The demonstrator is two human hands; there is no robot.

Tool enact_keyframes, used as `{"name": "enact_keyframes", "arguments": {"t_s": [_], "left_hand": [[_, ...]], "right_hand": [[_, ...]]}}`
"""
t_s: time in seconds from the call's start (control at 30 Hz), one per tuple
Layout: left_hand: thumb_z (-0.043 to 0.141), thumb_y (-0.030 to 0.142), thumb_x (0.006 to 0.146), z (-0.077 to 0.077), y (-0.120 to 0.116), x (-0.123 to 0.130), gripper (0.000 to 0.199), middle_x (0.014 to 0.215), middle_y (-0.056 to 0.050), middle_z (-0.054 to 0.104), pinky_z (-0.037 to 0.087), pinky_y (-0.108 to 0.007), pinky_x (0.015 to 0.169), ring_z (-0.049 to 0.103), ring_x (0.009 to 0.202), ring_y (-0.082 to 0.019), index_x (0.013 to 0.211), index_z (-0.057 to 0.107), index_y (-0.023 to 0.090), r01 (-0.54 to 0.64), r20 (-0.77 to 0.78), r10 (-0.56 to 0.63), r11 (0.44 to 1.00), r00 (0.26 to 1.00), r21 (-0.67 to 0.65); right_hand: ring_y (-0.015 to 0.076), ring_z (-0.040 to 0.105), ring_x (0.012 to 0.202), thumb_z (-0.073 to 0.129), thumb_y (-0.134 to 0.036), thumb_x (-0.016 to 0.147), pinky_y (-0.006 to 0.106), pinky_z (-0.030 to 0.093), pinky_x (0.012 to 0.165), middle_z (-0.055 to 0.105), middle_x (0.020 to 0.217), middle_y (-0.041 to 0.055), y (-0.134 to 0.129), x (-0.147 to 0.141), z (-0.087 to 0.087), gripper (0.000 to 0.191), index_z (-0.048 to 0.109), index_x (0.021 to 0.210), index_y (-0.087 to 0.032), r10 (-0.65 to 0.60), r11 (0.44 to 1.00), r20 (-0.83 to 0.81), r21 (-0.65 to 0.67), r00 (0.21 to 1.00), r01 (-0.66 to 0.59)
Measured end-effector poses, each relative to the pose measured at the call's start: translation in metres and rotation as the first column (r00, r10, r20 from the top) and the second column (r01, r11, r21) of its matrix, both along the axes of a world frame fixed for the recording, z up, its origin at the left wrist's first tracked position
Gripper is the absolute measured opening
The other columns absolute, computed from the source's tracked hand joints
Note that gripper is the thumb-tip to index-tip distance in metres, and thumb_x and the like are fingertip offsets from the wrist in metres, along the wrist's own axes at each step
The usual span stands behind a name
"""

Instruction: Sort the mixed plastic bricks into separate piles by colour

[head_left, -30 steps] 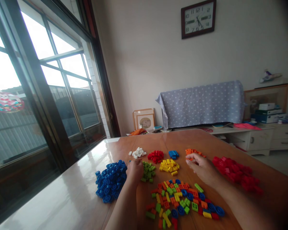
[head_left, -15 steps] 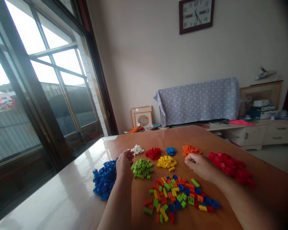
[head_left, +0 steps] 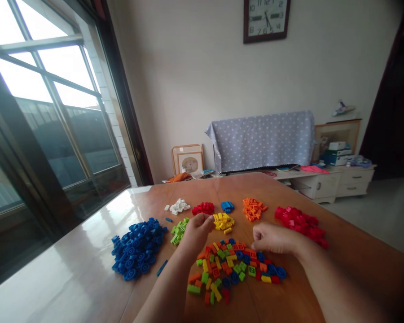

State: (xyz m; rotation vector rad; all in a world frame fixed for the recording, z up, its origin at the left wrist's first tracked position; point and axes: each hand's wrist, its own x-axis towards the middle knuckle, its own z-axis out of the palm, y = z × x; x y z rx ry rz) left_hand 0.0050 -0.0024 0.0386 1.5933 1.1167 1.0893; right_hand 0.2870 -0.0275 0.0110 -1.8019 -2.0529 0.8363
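Note:
My left hand (head_left: 199, 229) is closed above the gap between the light green pile (head_left: 179, 231) and the yellow pile (head_left: 224, 222); what its fingers hold, if anything, is hidden. My right hand (head_left: 272, 237) is curled closed just right of the mixed pile (head_left: 235, 264), its fingertips turned inward and too hidden to show any brick. The mixed pile has orange, green, yellow, blue and red pieces. Beyond my hands lie piles of white bricks (head_left: 179, 206), dark red bricks (head_left: 203, 208), blue bricks (head_left: 227, 206) and orange bricks (head_left: 253, 209).
A large blue pile (head_left: 138, 249) lies at the left of the wooden table (head_left: 114, 224), with loose blue pieces beside it. A large red pile (head_left: 302, 223) is at the right. Behind the table stand a low cabinet (head_left: 353, 181) and a cloth-covered object (head_left: 262, 141).
My left hand has moved right, from near the white bricks toward the yellow pile, and its fingers have closed. My right hand has come nearer the mixed pile. The view has turned to the right.

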Motion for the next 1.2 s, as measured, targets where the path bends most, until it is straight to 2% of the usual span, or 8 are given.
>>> {"name": "enact_keyframes", "arguments": {"t_s": [0.13, 0.27, 0.4, 0.53, 0.63, 0.83, 1.0, 1.2], "left_hand": [[0.059, 0.050, 0.084, -0.003, -0.008, 0.008, 0.035, 0.070, -0.002, 0.061, 0.038, -0.025, 0.060, 0.051, 0.064, -0.013, 0.079, 0.065, 0.016, 0.075, -0.153, -0.064, 0.995, 0.986, 0.066], [0.057, 0.044, 0.086, -0.003, -0.016, 0.013, 0.028, 0.067, 0.001, 0.056, 0.033, -0.024, 0.056, 0.045, 0.061, -0.011, 0.079, 0.065, 0.017, 0.129, -0.286, -0.091, 0.985, 0.954, 0.116], [0.057, 0.038, 0.085, -0.009, -0.022, 0.019, 0.023, 0.075, -0.001, 0.063, 0.035, -0.024, 0.059, 0.052, 0.068, -0.013, 0.088, 0.069, 0.018, 0.185, -0.355, -0.121, 0.971, 0.927, 0.152], [0.063, 0.039, 0.081, -0.014, -0.029, 0.028, 0.030, 0.083, -0.002, 0.068, 0.038, -0.024, 0.060, 0.055, 0.070, -0.014, 0.104, 0.067, 0.020, 0.235, -0.329, -0.176, 0.960, 0.928, 0.151], [0.064, 0.041, 0.081, -0.014, -0.033, 0.033, 0.031, 0.082, -0.002, 0.068, 0.038, -0.024, 0.059, 0.055, 0.068, -0.014, 0.104, 0.066, 0.020, 0.247, -0.301, -0.191, 0.956, 0.934, 0.157], [0.060, 0.037, 0.084, -0.017, -0.032, 0.036, 0.020, 0.078, -0.001, 0.065, 0.036, -0.024, 0.059, 0.052, 0.068, -0.013, 0.093, 0.066, 0.019, 0.144, -0.250, -0.089, 0.966, 0.964, 0.213], [0.056, 0.031, 0.086, -0.014, -0.026, 0.030, 0.013, 0.072, 0.001, 0.059, 0.033, -0.023, 0.059, 0.047, 0.065, -0.012, 0.085, 0.062, 0.020, 0.103, -0.259, -0.026, 0.953, 0.965, 0.287], [0.056, 0.030, 0.084, -0.010, 0.002, -0.004, 0.013, 0.074, 0.000, 0.062, 0.033, -0.023, 0.062, 0.050, 0.068, -0.014, 0.087, 0.065, 0.020, -0.148, -0.251, 0.236, 0.934, 0.939, 0.324]], "right_hand": [[0.0122, 0.051, 0.056, 0.069, -0.029, 0.068, 0.022, 0.025, 0.048, 0.062, 0.060, -0.0019, 0.004, 0.000, -0.010, 0.011, 0.065, 0.068, -0.019, -0.020, 0.999, -0.049, 0.047, 0.999, 0.022], [0.0121, 0.048, 0.053, 0.069, -0.028, 0.068, 0.023, 0.024, 0.048, 0.058, 0.054, -0.0025, 0.009, -0.002, -0.014, 0.012, 0.062, 0.063, -0.019, -0.044, 0.989, -0.048, 0.136, 0.998, 0.050], [0.0122, 0.048, 0.055, 0.065, -0.034, 0.074, 0.023, 0.027, 0.050, 0.057, 0.056, -0.0022, 0.007, -0.013, -0.003, 0.018, 0.059, 0.067, -0.018, -0.059, 0.980, -0.194, 0.175, 0.979, 0.094], [0.0133, 0.052, 0.059, 0.060, -0.048, 0.081, 0.024, 0.037, 0.053, 0.061, 0.066, -0.0003, -0.002, -0.032, 0.015, 0.029, 0.060, 0.078, -0.019, 0.010, 0.991, -0.470, 0.122, 0.883, 0.053], [0.0132, 0.053, 0.059, 0.060, -0.054, 0.080, 0.024, 0.040, 0.055, 0.063, 0.070, 0.0006, -0.008, -0.047, 0.022, 0.035, 0.060, 0.081, -0.019, 0.040, 0.993, -0.564, 0.115, 0.825, 0.031], [0.0132, 0.055, 0.063, 0.059, -0.058, 0.083, 0.025, 0.042, 0.057, 0.064, 0.076, 0.0003, -0.012, -0.060, 0.019, 0.039, 0.058, 0.086, -0.019, 0.059, 0.995, -0.628, 0.096, 0.776, 0.003], [0.0147, 0.058, 0.064, 0.057, -0.065, 0.083, 0.026, 0.044, 0.059, 0.063, 0.075, 0.0007, -0.011, -0.060, 0.019, 0.045, 0.060, 0.085, -0.020, 0.040, 0.995, -0.591, 0.100, 0.806, 0.024], [0.0140, 0.057, 0.060, 0.058, -0.066, 0.079, 0.026, 0.045, 0.058, 0.063, 0.071, 0.0007, -0.003, -0.052, 0.013, 0.046, 0.059, 0.081, -0.020, -0.062, 0.976, -0.561, 0.140, 0.826, 0.168]]}}
